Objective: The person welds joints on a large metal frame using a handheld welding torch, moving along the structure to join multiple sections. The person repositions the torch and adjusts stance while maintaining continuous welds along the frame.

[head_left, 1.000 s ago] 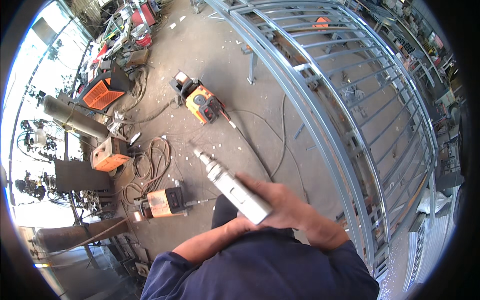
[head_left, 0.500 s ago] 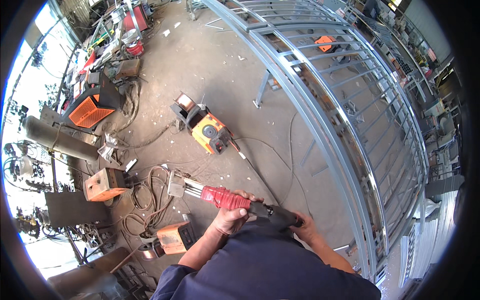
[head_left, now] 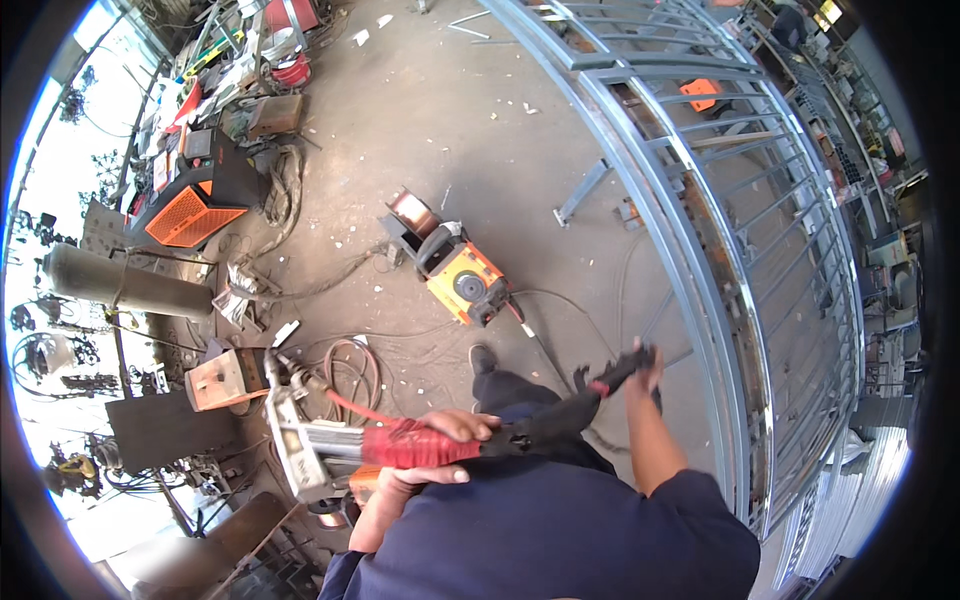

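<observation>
Across my body lies a long tool with a grip wrapped in red tape [head_left: 385, 443]. My left hand [head_left: 452, 428] is closed around the wrapped grip. Several metal rods come out of the grip's left end, toward a pale metal frame [head_left: 290, 440]. To the right, a black piece with a red band [head_left: 560, 418] slants up and away from the grip. My right hand [head_left: 645, 378], somewhat blurred, is closed on the far end of that black piece. Whether the black piece and the red grip are joined I cannot tell.
An orange-yellow wire feeder [head_left: 466, 285] stands on the floor ahead, its cable trailing nearby. A large steel-bar frame [head_left: 690, 280] fills the right side. Orange machines [head_left: 195, 222], hoses [head_left: 350, 365] and a gas cylinder [head_left: 130, 278] are at left. My shoe [head_left: 483, 358] shows below the feeder.
My right hand has moved up and outward with the black piece's end, which now slants away. The pale frame end has come lower and closer. My view has shifted left, and a shoe now shows.
</observation>
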`<state>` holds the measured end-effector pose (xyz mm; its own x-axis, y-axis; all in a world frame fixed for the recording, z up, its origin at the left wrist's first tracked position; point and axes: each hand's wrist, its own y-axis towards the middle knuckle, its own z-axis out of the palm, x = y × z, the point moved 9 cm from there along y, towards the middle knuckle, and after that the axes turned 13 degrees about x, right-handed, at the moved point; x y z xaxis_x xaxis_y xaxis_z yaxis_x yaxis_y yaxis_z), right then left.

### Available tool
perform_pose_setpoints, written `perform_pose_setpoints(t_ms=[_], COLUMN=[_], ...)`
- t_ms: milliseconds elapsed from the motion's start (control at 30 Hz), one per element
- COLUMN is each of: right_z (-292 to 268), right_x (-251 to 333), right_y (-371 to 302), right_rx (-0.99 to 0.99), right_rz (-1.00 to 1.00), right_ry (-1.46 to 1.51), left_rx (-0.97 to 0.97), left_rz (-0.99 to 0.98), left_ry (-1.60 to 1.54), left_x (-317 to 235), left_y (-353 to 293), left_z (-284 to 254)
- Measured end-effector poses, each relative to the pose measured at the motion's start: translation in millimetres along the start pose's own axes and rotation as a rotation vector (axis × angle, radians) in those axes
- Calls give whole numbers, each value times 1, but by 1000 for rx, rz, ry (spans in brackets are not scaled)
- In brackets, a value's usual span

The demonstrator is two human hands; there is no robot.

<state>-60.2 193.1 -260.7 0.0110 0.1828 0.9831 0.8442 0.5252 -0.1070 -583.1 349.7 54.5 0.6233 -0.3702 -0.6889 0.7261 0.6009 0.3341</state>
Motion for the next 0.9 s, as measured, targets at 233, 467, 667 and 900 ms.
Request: perform_pose_setpoints(t_ms=[233, 467, 667, 900], right_z=[420, 591, 661, 767], right_x=[208, 247, 198, 231], right_y=[4, -78, -51, -41], right_rx=[376, 743, 619, 554], right_rz=[-393, -507, -389, -473], right_ry=[-464, -432, -506, -484], left_rx=[-217, -313, -432, -177], left_rz=[487, 628, 377, 344], left_ry=[-77, 25, -78, -419], left_x=[-165, -284, -322, -391], left_y=[-20, -58, -24, 30], left_z=[-79, -189, -339, -454])
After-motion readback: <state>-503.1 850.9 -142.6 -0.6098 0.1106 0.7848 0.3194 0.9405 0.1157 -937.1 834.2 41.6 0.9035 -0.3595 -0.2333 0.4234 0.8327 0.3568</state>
